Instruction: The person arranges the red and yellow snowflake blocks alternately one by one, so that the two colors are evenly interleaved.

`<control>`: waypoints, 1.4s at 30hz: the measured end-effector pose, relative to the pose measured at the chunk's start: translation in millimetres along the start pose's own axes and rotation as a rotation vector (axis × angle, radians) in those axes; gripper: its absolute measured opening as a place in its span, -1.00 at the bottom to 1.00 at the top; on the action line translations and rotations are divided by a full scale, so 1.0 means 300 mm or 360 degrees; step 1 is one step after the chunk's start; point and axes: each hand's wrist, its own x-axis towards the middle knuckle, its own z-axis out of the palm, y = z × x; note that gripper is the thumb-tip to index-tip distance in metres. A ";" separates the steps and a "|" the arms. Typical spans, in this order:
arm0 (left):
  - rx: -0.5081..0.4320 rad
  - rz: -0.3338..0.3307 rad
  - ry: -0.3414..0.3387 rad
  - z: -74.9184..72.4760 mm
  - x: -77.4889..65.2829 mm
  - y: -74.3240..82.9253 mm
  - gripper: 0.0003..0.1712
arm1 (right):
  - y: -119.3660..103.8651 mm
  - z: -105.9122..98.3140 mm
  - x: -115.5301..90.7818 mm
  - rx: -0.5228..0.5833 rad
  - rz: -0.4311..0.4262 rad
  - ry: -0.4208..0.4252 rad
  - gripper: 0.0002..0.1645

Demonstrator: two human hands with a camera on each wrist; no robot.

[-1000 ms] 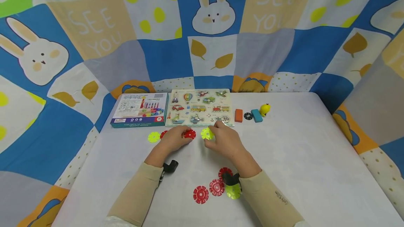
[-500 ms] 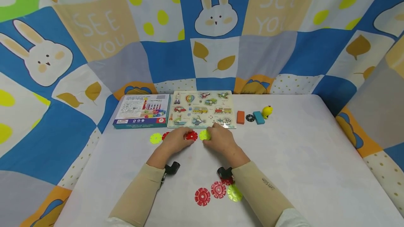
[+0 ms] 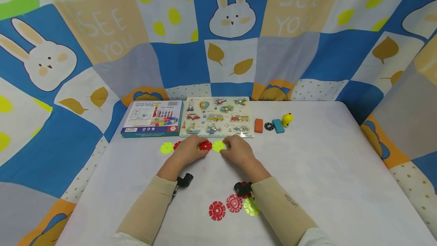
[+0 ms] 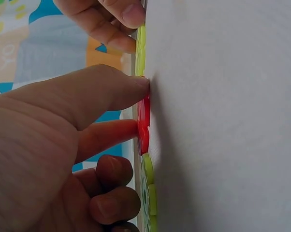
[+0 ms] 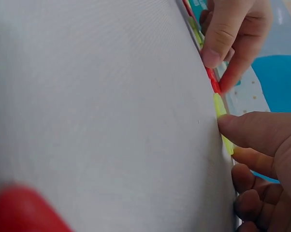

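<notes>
Flower-shaped plastic discs lie in a row on the white table. My left hand (image 3: 187, 151) pinches a red disc (image 3: 205, 145) between thumb and index finger, holding it at its edges. My right hand (image 3: 240, 150) pinches a yellow-green disc (image 3: 218, 146) just right of it; in the head view their edges appear to meet. Farther left lie another yellow-green disc (image 3: 166, 148) and a red disc (image 3: 176, 145) partly behind my left hand. The left wrist view shows one more yellow-green disc (image 4: 150, 193) beside the held red one, under my curled fingers.
Nearer me lie loose red discs (image 3: 217, 210) and a yellow-green one (image 3: 251, 207), partly behind my right wrist camera (image 3: 243, 189). Along the back stand a box (image 3: 151, 119), a vehicle puzzle board (image 3: 216, 117), an orange block (image 3: 258, 125), a blue block (image 3: 278, 126) and a yellow toy (image 3: 286, 119).
My right hand has moved left with the yellow-green disc, which now lies flat next to the red one. The left hand has stayed in place on the red disc.
</notes>
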 end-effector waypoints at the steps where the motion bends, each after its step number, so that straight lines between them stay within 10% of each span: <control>1: 0.0002 0.0006 -0.0002 0.000 0.001 0.003 -0.35 | 0.002 0.000 0.000 0.0014 0.0011 0.0001 -0.50; 19: -0.0005 0.0084 -0.0042 0.018 0.042 0.136 -0.33 | 0.008 -0.125 -0.051 0.0233 -0.0025 0.0018 -0.55; 31: -0.0053 0.0053 0.0014 0.052 0.040 0.121 -0.41 | 0.022 -0.235 -0.266 0.0329 -0.0126 -0.0168 -0.65; 42: -0.0101 0.0046 -0.0004 0.059 0.040 0.118 -0.39 | 0.114 -0.138 -0.436 0.0251 -0.0107 -0.0258 -0.59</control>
